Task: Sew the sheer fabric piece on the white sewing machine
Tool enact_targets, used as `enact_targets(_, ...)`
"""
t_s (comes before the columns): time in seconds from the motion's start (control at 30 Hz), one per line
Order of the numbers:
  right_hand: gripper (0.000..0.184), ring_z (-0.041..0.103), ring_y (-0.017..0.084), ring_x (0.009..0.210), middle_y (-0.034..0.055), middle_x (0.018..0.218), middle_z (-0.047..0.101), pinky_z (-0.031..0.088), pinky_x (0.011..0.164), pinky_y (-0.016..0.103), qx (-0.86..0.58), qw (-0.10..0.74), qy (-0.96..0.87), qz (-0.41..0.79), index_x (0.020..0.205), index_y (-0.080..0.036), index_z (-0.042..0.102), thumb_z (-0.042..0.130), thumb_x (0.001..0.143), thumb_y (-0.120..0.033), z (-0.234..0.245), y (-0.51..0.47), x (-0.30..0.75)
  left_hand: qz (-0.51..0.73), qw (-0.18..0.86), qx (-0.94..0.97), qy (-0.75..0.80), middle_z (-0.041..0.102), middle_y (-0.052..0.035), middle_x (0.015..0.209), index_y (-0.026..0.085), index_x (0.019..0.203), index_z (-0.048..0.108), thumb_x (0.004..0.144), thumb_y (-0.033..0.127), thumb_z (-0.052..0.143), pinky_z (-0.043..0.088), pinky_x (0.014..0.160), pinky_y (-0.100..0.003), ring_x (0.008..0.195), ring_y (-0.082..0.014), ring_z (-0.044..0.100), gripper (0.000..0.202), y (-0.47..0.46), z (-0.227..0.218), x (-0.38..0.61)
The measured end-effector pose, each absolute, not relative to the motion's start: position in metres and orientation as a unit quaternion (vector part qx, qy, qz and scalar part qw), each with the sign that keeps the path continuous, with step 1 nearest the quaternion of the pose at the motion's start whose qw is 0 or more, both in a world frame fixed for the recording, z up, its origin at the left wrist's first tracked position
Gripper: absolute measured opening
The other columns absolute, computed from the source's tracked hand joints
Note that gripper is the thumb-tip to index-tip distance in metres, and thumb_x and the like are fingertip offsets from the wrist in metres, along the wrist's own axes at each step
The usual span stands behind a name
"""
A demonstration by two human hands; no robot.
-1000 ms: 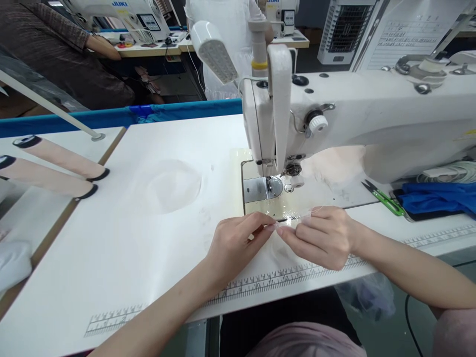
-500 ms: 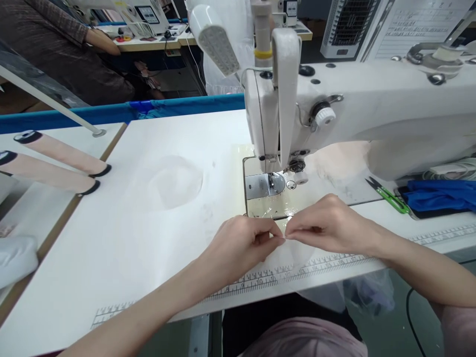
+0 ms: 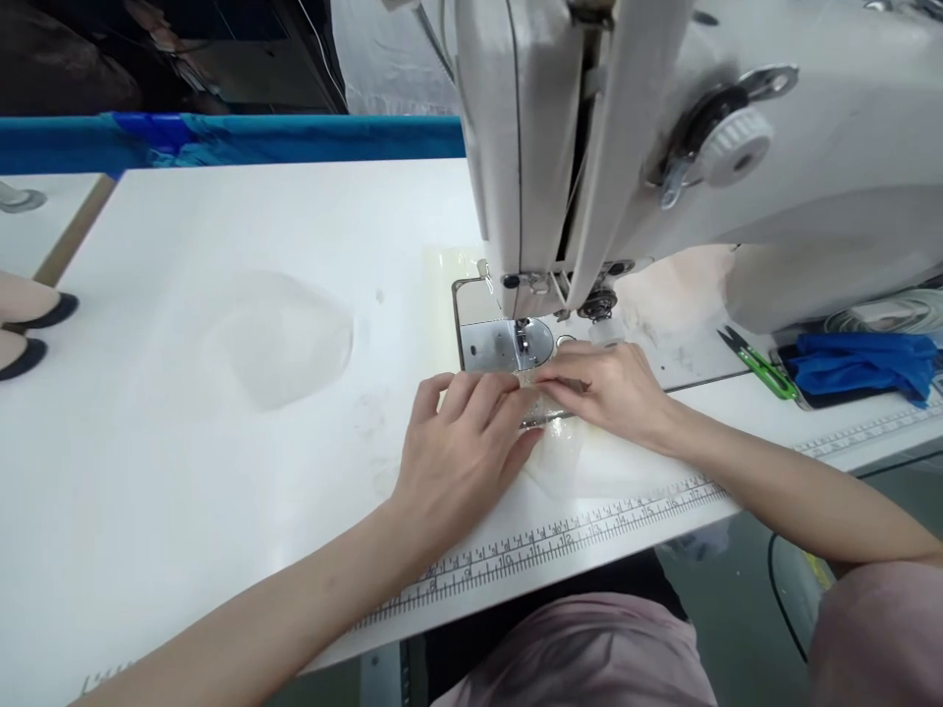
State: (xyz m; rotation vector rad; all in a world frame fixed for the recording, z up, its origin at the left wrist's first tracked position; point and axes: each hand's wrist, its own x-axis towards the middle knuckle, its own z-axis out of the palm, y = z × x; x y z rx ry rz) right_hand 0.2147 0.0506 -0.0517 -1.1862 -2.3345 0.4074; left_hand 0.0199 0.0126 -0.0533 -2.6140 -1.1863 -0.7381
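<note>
Translucent whitish fabric lies in front of the small silver presser foot, spreading over the white table. The bare right hand pinches its edge; whether the bare left hand, curved alongside, also grips it cannot be told. Sound practice would keep the edge flat, fingertips clear of the foot.

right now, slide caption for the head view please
Hands on sheer material at a sewing machine, green snips to the right.

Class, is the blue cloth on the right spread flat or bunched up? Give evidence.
Bunched up: the blue cloth lies in a creased heap near the green snips.
</note>
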Motion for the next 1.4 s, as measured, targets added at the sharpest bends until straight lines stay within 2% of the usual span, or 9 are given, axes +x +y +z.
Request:
enact_targets(0.17, 0.021, 0.056, 0.007, 0.060, -0.0010, 0.082, 0.069, 0.027, 0.047, 0.022, -0.417, 0.237, -0.875, 0.070, 0.090, -0.019, 0.073, 0.053, 0.093, -0.024, -0.057, 0.053, 0.216, -0.238, 0.189, -0.895, -0.327, 0.071, -0.0042, 0.103, 0.015, 0.097, 0.066, 0.085, 0.011, 0.062, 0.040, 0.081, -0.039, 0.089, -0.0219, 0.060, 0.013, 0.004, -0.052, 0.021)
enact_targets(0.27, 0.026, 0.051, 0.007, 0.057, 0.0003, 0.085, 0.068, 0.023, 0.045, 0.023, -0.407, 0.206, -0.890, -0.003, 0.093, -0.019, 0.071, 0.047, 0.096, -0.026, -0.057, 0.052, 0.215, -0.207, 0.189, -0.905, -0.321, 0.068, -0.0067, 0.114, 0.013, 0.103, 0.067, 0.088, 0.013, 0.060, 0.040, 0.079, -0.039, 0.094, -0.0221, 0.061, 0.016, 0.000, -0.052, 0.021)
enact_targets(0.43, 0.035, 0.042, 0.007, 0.050, 0.0027, 0.095, 0.066, 0.017, 0.043, 0.023, -0.373, 0.108, -0.915, -0.107, 0.120, -0.026, 0.063, 0.047, 0.090, -0.016, -0.050, 0.049, 0.219, -0.188, 0.165, -0.909, -0.333, 0.068, -0.0080, 0.117, 0.013, 0.111, 0.065, 0.092, 0.017, 0.056, 0.040, 0.080, -0.039, 0.103, -0.0234, 0.062, 0.021, 0.000, -0.052, 0.021)
enact_targets(0.6, 0.023, 0.036, 0.009, 0.047, 0.0102, 0.084, 0.065, 0.011, 0.041, 0.028, -0.504, 0.111, -0.830, -0.210, 0.080, -0.009, 0.068, 0.045, 0.080, -0.009, -0.042, 0.052, 0.236, -0.190, 0.134, -0.907, -0.352, 0.064, -0.0052, 0.124, 0.018, 0.118, 0.061, 0.094, 0.018, 0.053, 0.039, 0.082, -0.040, 0.112, -0.0242, 0.059, 0.025, 0.007, -0.053, 0.018)
enact_targets(0.67, 0.024, 0.035, 0.010, 0.047, 0.0084, 0.078, 0.065, 0.013, 0.040, 0.028, -0.501, 0.146, -0.821, -0.230, 0.075, -0.010, 0.067, 0.043, 0.078, -0.005, -0.040, 0.051, 0.236, -0.192, 0.124, -0.905, -0.359, 0.063, -0.0041, 0.124, 0.019, 0.119, 0.061, 0.095, 0.018, 0.052, 0.039, 0.083, -0.041, 0.113, -0.0247, 0.059, 0.025, 0.012, -0.053, 0.017)
enact_targets(0.77, 0.030, 0.039, 0.010, 0.050, 0.0056, 0.090, 0.068, 0.022, 0.043, 0.026, -0.400, 0.185, -0.878, -0.189, 0.096, -0.013, 0.069, 0.043, 0.083, -0.006, -0.040, 0.045, 0.227, -0.195, 0.117, -0.905, -0.360, 0.065, -0.0032, 0.121, 0.018, 0.115, 0.062, 0.094, 0.017, 0.053, 0.039, 0.082, -0.042, 0.115, -0.0256, 0.059, 0.023, 0.020, -0.054, 0.016)
enact_targets(0.87, 0.032, 0.048, 0.013, 0.062, 0.0074, 0.102, 0.068, 0.032, 0.051, 0.029, -0.375, 0.155, -0.903, -0.142, 0.111, -0.011, 0.066, 0.045, 0.086, -0.009, -0.044, 0.040, 0.217, -0.197, 0.121, -0.904, -0.359, 0.066, -0.0030, 0.120, 0.018, 0.114, 0.063, 0.094, 0.016, 0.053, 0.039, 0.082, -0.042, 0.115, -0.0260, 0.059, 0.022, 0.023, -0.054, 0.016)
enact_targets(1.03, 0.030, 0.054, 0.020, 0.087, 0.0098, 0.111, 0.066, 0.033, 0.061, 0.033, -0.402, 0.127, -0.896, -0.139, 0.111, -0.010, 0.065, 0.044, 0.089, -0.012, -0.052, 0.040, 0.216, -0.197, 0.116, -0.898, -0.376, 0.065, -0.0075, 0.122, 0.020, 0.121, 0.060, 0.092, 0.018, 0.056, 0.042, 0.083, -0.043, 0.114, -0.0281, 0.059, 0.029, 0.017, -0.052, 0.018)
enact_targets(1.4, 0.028, 0.053, 0.024, 0.101, 0.0119, 0.117, 0.064, 0.038, 0.077, 0.037, -0.402, 0.114, -0.899, -0.134, 0.111, -0.011, 0.065, 0.044, 0.093, -0.017, -0.054, 0.050, 0.217, -0.192, 0.139, -0.889, -0.391, 0.066, -0.0086, 0.120, 0.016, 0.122, 0.059, 0.093, 0.021, 0.054, 0.040, 0.085, -0.043, 0.117, -0.0265, 0.057, 0.029, 0.026, -0.055, 0.020)
